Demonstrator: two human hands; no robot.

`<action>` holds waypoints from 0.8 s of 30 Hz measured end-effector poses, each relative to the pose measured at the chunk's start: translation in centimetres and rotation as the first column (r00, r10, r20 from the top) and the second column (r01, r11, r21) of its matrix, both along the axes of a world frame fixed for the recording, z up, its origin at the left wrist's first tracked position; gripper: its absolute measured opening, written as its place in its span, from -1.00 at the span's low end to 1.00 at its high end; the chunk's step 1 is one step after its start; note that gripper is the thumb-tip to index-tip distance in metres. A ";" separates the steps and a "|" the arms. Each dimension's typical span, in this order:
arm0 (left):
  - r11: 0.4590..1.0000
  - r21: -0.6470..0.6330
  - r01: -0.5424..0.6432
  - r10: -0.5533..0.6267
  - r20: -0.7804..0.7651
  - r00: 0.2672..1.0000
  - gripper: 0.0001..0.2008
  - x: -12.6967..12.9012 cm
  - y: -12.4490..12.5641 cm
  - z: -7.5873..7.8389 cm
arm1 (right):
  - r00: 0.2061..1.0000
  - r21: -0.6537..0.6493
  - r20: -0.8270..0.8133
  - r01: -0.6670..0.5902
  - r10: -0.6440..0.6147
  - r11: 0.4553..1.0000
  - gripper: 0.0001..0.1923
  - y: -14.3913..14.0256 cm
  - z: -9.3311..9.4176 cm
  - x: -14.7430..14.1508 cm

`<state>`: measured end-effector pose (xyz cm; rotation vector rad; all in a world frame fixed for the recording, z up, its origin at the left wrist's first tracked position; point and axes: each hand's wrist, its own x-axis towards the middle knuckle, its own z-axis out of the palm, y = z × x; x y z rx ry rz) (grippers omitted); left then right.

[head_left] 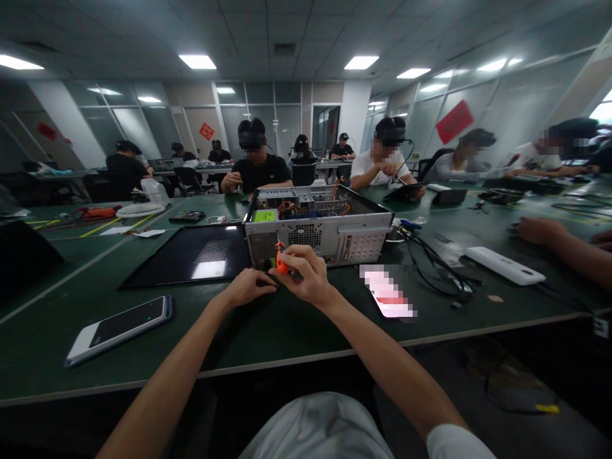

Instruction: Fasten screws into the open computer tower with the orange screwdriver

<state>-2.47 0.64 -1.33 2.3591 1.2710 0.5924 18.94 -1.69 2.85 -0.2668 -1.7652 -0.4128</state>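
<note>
My right hand (306, 273) is closed on a small bright orange object (282, 262) with a narrow, curled upper end; I cannot make out its exact kind. It is held up in front of the rear panel of an opened computer case (318, 233). My left hand (246, 287) rests low over the table just to the left, fingers stretched toward the right hand, with nothing seen in them. Inside the case lie coloured wires (289, 207) and a metal box with a yellow-green label (265, 217). The case's black side panel (167, 258) lies flat to its left.
A white handheld device (119, 328) lies front left, a phone (388, 292) right of my hands. Black cables (435, 264) and a white power bank (504, 264) are further right, near another person's hand (540, 231). A hard drive (187, 217) sits behind the panel. People work opposite.
</note>
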 end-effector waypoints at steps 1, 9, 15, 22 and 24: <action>1.000 0.003 0.001 -0.001 -0.010 1.000 -0.75 0.0 0.0 0.1 | 1.000 -0.002 0.001 0.009 -0.009 1.000 -0.71 0.0 0.1 0.0; 0.996 0.049 -0.075 0.081 -0.138 0.987 -0.70 0.5 -0.5 0.7 | 1.000 -0.036 -0.016 -0.014 0.013 0.999 -0.75 -0.2 0.2 0.1; 0.995 0.097 -0.024 0.031 -0.071 0.997 -0.70 1.1 -0.7 0.3 | 0.999 -0.022 0.034 -0.002 0.003 1.000 -0.72 -0.2 -0.1 0.0; 0.996 0.091 -0.012 0.014 -0.027 1.000 -0.77 0.9 -0.3 -0.2 | 0.996 -0.005 0.078 0.035 -0.035 0.999 -0.73 -0.4 0.1 0.1; 0.997 0.083 -0.002 0.004 -0.031 1.000 -0.76 0.8 -0.1 -0.3 | 0.995 0.018 0.083 0.053 -0.054 0.998 -0.72 -0.5 0.2 0.2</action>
